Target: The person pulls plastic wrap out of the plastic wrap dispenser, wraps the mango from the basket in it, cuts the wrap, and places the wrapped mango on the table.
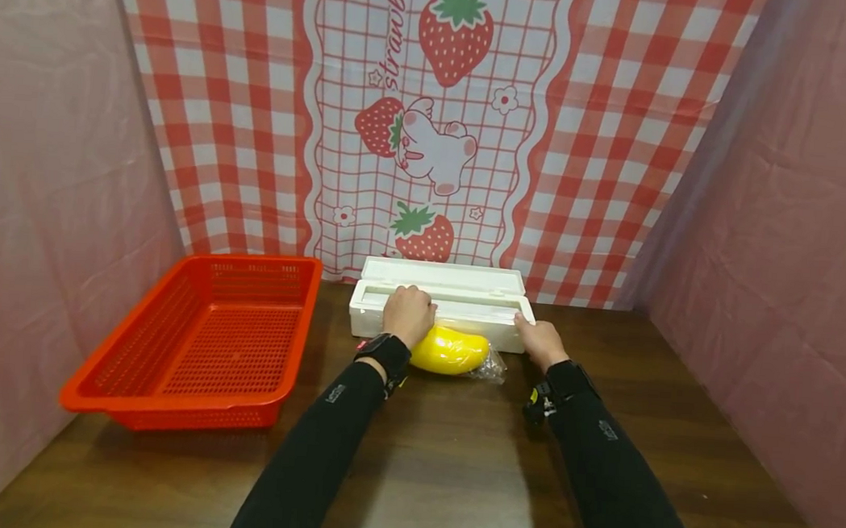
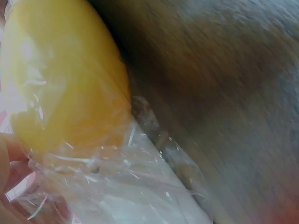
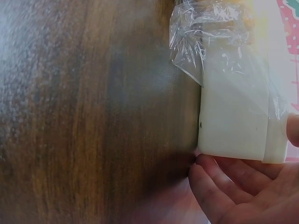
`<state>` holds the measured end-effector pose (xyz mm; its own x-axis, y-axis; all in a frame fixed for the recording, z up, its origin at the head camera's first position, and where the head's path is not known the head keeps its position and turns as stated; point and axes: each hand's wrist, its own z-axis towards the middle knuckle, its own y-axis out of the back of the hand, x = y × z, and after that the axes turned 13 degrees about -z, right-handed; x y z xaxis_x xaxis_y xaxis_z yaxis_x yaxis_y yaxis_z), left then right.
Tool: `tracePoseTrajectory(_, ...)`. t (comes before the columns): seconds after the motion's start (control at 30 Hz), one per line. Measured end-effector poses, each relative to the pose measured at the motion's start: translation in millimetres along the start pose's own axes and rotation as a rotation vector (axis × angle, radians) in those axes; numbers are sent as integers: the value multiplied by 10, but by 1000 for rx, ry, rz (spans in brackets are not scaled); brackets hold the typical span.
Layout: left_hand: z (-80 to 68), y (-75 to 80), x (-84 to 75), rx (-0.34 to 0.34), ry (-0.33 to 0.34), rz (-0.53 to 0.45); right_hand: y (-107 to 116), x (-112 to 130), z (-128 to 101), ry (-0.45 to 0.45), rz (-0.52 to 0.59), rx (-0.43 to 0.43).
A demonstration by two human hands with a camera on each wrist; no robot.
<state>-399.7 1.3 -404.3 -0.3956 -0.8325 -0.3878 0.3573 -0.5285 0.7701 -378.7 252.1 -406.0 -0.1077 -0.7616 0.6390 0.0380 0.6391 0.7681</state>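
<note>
A long white cling film box (image 1: 507, 335) lies crosswise at the back of the table, its lid (image 1: 444, 277) tipped back. Against its front rests a yellow mango (image 1: 454, 350) covered in clear cling film (image 1: 490, 368), which bunches up at the fruit's right end. My left hand (image 1: 408, 315) is at the box's left part, fingers curled on the film beside the mango. In the left wrist view, film (image 2: 117, 186) stretches from the mango (image 2: 65, 79) over the box. My right hand (image 1: 540, 342) grips the box's right end, thumb on top, fingers (image 3: 210, 186) around the end wall.
To the left stands a red plastic basket (image 1: 288, 369) with slotted walls. A checked strawberry-print cloth (image 1: 427, 200) hangs right behind the box. Pink cloth (image 1: 779, 261) borders the brown wooden table (image 1: 455, 460) on both sides.
</note>
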Motion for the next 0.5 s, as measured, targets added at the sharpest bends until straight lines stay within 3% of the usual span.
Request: tracePoseTrajectory(0.5, -45, 73, 84, -17, 1, -42, -32, -28, 43, -24, -2, 3)
